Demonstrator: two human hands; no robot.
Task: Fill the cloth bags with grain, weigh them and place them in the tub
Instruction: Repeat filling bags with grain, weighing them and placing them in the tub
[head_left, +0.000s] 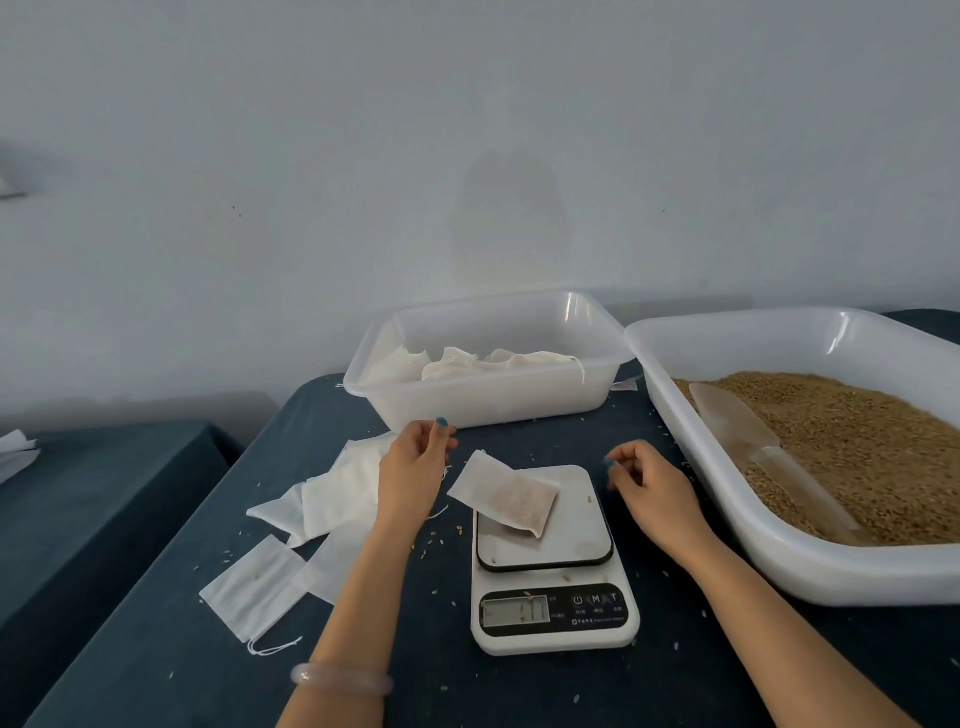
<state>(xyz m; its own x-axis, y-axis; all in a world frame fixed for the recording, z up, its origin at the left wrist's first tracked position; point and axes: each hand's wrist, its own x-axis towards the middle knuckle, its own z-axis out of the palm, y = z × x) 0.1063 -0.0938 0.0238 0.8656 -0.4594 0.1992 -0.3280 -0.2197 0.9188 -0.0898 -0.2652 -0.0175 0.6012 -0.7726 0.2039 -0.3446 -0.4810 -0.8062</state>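
A white cloth bag (506, 496) holding some grain lies on the platform of a white digital scale (553, 561) in the middle of the table. My left hand (413, 470) hovers just left of the bag, fingers loosely curled, holding nothing. To the right of the scale my right hand (647, 480) hangs the same way, empty. Behind the scale stands a clear plastic tub (488, 400) with several filled bags inside. A large white tray of brown grain (852, 447) sits at the right, a translucent scoop (748, 441) lying in it.
Several empty white cloth bags (296, 540) lie spread on the dark blue tablecloth left of the scale. Loose grains are scattered over the cloth. A second dark table (93, 483) stands to the left, a wall close behind.
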